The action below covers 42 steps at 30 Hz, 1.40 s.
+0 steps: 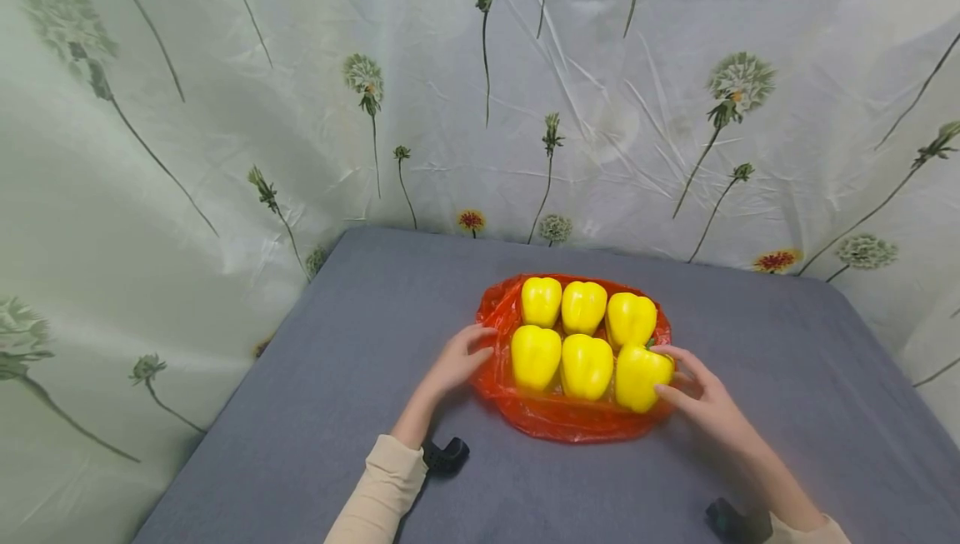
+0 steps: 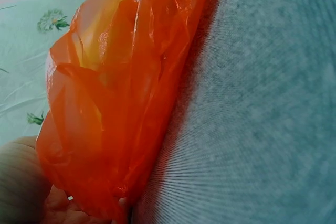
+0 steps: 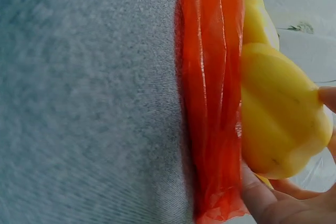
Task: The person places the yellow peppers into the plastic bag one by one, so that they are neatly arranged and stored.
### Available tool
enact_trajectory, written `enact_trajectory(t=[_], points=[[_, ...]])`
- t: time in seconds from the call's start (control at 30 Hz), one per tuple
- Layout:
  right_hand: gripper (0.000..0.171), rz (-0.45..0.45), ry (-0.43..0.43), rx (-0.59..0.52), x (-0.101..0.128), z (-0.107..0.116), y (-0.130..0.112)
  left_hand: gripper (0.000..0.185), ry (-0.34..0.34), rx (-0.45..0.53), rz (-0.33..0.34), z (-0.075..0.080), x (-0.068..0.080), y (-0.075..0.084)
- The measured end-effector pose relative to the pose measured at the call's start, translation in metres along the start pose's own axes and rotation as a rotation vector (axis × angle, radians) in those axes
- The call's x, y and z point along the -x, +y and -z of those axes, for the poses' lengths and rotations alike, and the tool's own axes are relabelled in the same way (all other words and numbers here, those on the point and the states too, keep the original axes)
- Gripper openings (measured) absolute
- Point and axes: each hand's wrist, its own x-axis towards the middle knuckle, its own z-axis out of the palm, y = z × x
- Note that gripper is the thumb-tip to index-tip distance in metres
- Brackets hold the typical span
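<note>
Several yellow bell peppers [image 1: 587,366] sit in two rows inside a red plastic bag [image 1: 570,427] with its mouth spread wide. My right hand [image 1: 705,398] grips the near-right bell pepper [image 1: 642,378], its thumb and fingers on the pepper's right side. That pepper leans, and a bit of green stem shows at its top. At the bag's left side, my left hand [image 1: 456,363] holds the edge of the film between thumb and fingers. The left wrist view shows crumpled red film [image 2: 121,119] by the thumb [image 2: 21,177]; most of the fingers are hidden.
The bag lies on a grey cloth-covered table [image 1: 360,319]. A pale curtain [image 1: 420,111] with printed dandelions hangs behind and to the left. Dark straps with black mounts [image 1: 447,456] sit on both wrists.
</note>
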Motion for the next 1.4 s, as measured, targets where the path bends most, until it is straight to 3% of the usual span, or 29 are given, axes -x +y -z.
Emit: enact_trajectory(t=[0.2, 0.7, 0.97, 1.23, 1.4], points=[[0.053, -0.020, -0.079, -0.020, -0.003, 0.002, -0.001, 0.037, 0.002, 0.008, -0.002, 0.000, 0.000, 0.001], [0.062, -0.070, -0.193, 0.059, -0.009, 0.005, -0.009, 0.037, 0.000, 0.007, 0.002, 0.001, 0.000, -0.001], [0.066, -0.018, -0.175, 0.156, -0.007, 0.003, -0.015, 0.037, 0.003, 0.013, -0.005, 0.003, 0.002, 0.000], [0.071, -0.126, -0.219, 0.146, -0.003, 0.000, -0.019, 0.037, 0.002, 0.031, 0.004, 0.003, 0.005, 0.000], [0.071, -0.119, -0.203, 0.165, -0.002, 0.000, -0.019, 0.036, 0.013, 0.027, 0.007, 0.004, 0.004, 0.000]])
